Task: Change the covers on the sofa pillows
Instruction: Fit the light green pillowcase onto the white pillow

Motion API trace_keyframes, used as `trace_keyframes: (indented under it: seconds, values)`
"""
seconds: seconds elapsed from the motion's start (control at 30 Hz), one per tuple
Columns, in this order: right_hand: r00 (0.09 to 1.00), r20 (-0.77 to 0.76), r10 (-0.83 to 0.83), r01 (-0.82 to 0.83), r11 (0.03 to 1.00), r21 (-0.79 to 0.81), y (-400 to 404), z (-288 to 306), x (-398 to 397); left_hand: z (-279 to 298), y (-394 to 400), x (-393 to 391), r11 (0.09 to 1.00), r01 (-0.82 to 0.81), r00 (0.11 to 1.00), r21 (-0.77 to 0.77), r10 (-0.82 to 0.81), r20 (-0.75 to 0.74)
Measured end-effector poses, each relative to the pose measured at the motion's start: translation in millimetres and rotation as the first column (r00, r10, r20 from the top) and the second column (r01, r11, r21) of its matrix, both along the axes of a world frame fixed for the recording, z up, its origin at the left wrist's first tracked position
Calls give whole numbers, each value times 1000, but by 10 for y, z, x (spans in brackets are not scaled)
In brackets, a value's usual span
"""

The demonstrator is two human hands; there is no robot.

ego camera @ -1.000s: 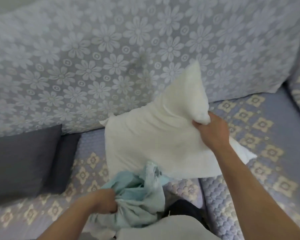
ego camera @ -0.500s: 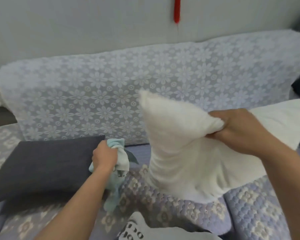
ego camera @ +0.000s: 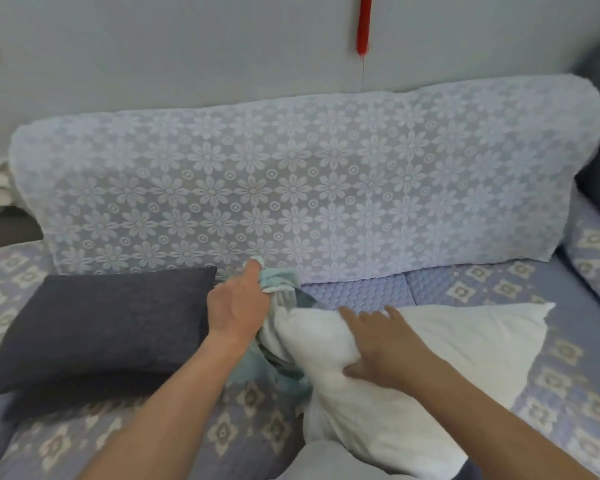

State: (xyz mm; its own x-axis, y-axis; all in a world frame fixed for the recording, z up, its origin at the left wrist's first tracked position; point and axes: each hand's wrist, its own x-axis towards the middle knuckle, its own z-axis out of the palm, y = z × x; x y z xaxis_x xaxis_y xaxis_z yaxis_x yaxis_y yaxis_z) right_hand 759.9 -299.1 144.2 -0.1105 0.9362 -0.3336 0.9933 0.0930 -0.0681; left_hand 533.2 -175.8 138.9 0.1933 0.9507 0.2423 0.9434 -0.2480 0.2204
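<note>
left hand (ego camera: 238,308) fisted round bunched light-blue cover (ego camera: 277,284), mid seat, just right of dark grey pillow (ego camera: 97,323). right hand (ego camera: 381,344) laid on bare white pillow insert (ego camera: 447,344), fingers spread and mostly straight, thumb tucked against the near side; reads as pressing down, not a full grip. hands close together, not touching.

insert lying on sofa seat (ego camera: 361,292), right of centre, left end overlapping the blue cover. cover partly under and beside it, rest trailing toward near edge.

progress, judged: insert out of any cover, so stripping done for this one. can't tell if blue cover is the old one or the replacement. still left: sleeve insert into fresh cover, close it, set it back. dark grey pillow at left still covered, maybe pending. another white item at near bottom edge (ego camera: 329,460), partly cut off, unclear what.
</note>
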Motion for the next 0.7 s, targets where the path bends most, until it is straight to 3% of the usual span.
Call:
trace_keyframes:
  seconds: [0.1,0.27,0.37,0.47,0.53,0.6,0.7]
  values:
    - [990,-30,139,-133,980,150,-149,-71,-125,-30,-144,128,999,43,999,-13,-43,-2]
    - [973,-193,123,-55,944,325,-393,58,-138,-32,-276,188,989,24,996,-149,-10,93]
    - [969,-248,-5,83,950,302,-420,111,-138,80,-367,267,954,-6,932,-299,114,344]
    - [972,-230,-39,106,952,286,-356,131,-196,190,-494,384,907,127,799,-403,148,584]
    - [973,-230,-28,89,962,260,-333,123,-227,167,-557,419,925,167,767,-341,95,634]
    - [975,-220,13,45,966,256,-333,118,-258,131,-610,416,972,146,776,-187,5,631]
    - [979,-173,105,-46,947,317,-331,84,-294,80,-641,415,973,218,852,75,-228,471]
